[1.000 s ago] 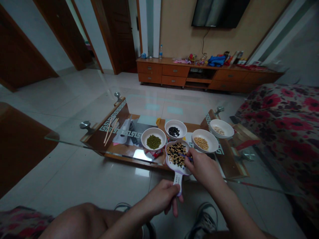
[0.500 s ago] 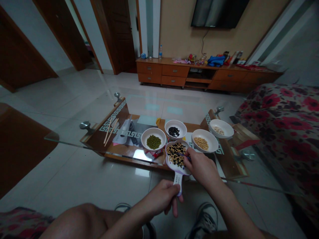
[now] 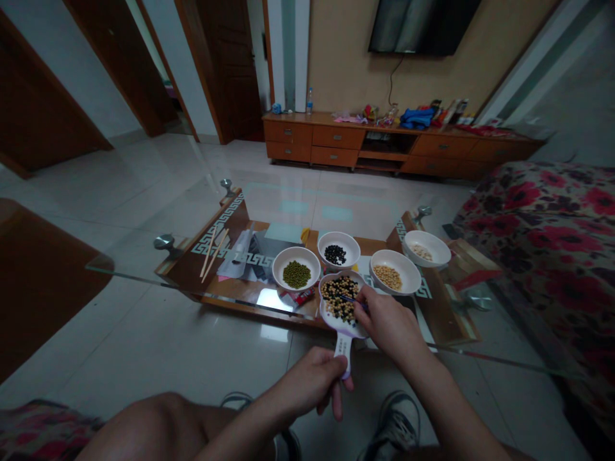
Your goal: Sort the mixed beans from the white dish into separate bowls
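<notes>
My left hand (image 3: 323,379) is closed round the lower end of the handle of a white and purple handled dish (image 3: 344,334), tilted over the table's near edge. Mixed black beans and pale yellow soybeans (image 3: 339,306) cover most of it. My right hand (image 3: 387,320) pinches a thin dark-blue tool (image 3: 349,299), its tip among the beans; its exact kind is too small to tell. Behind the dish stand a bowl of green mung beans (image 3: 296,274), a bowl of black beans (image 3: 335,255), a bowl of soybeans (image 3: 387,277) and a bowl with some whitish pieces (image 3: 421,251).
The bowls stand on a glass-topped table (image 3: 158,272) with metal supports. A pair of wooden chopsticks (image 3: 214,256) lies at left. Papers and a red packet (image 3: 303,296) show under the glass. Beyond are a low wooden cabinet (image 3: 336,137) and, at right, a flowered sofa (image 3: 548,211).
</notes>
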`<state>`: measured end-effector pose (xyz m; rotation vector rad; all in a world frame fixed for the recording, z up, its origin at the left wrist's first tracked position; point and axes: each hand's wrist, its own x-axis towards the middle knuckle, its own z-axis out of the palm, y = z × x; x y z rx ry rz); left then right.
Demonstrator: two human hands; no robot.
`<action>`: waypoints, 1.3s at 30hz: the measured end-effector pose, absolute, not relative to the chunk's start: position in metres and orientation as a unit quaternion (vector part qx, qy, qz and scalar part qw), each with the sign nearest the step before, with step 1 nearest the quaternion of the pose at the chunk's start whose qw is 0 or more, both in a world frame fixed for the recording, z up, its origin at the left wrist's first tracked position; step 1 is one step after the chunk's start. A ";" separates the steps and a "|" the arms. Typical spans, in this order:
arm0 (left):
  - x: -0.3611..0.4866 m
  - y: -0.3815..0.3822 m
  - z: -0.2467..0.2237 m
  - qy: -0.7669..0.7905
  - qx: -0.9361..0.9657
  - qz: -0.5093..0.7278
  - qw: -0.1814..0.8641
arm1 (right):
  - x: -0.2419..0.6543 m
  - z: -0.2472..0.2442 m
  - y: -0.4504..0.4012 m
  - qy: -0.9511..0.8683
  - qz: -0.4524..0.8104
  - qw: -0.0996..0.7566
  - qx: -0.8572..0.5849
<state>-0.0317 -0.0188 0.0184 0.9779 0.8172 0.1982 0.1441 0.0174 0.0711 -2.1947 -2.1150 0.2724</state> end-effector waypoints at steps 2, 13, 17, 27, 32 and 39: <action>-0.032 -0.019 0.018 0.379 0.454 0.093 0.801 | 0.144 0.072 0.017 -0.687 0.093 0.033 -0.720; -0.032 -0.019 0.018 0.379 0.454 0.088 0.801 | 0.143 0.075 0.018 -0.680 0.103 0.012 -0.726; -0.032 -0.019 0.018 0.377 0.455 0.091 0.802 | 0.144 0.074 0.018 -0.679 0.104 0.003 -0.727; -0.032 -0.018 0.020 0.379 0.454 0.088 0.802 | 0.144 0.075 0.017 -0.688 0.098 0.023 -0.718; -0.032 -0.019 0.019 0.377 0.452 0.094 0.803 | 0.145 0.075 0.018 -0.690 0.093 0.058 -0.715; -0.031 -0.019 0.022 0.377 0.455 0.088 0.802 | 0.138 0.083 0.024 -0.658 0.059 0.129 -0.739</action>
